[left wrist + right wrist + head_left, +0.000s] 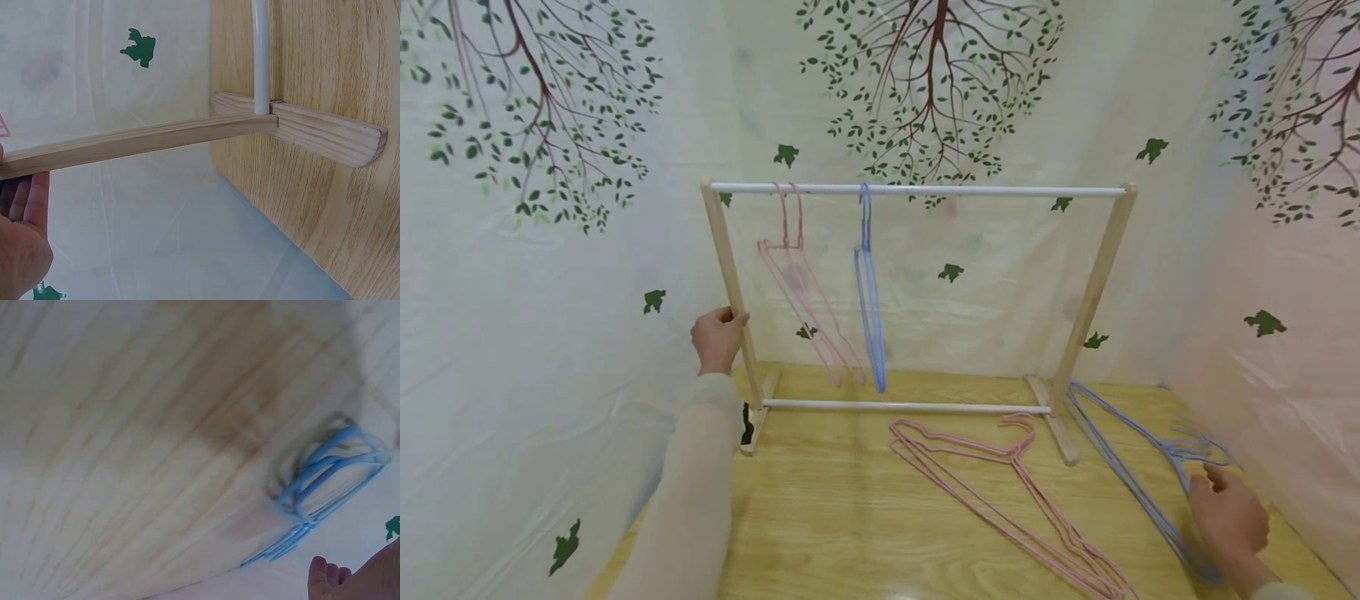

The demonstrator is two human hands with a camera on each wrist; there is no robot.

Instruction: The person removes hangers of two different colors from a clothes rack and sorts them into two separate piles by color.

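My left hand (717, 337) grips the left wooden post of a small clothes rack (917, 191); in the left wrist view its fingers (39, 200) lie against that post (144, 140). Two pink hangers (786, 225) and a pair of blue hangers (867, 233) hang from the white top rail, left of its middle. Beside the blue hangers (325, 469) lying on the table at right is my right hand (1228, 512), fingers loosely bent, nothing visible in its grasp. Pink hangers (1017, 454) lie stacked on the table in front of the rack.
The rack stands on a wood-grain table (820, 500), its feet (1060, 429) pointing front to back. A white lower bar (906, 407) joins the posts. Pale sheeting (1022, 317) printed with trees and leaves encloses the back and sides.
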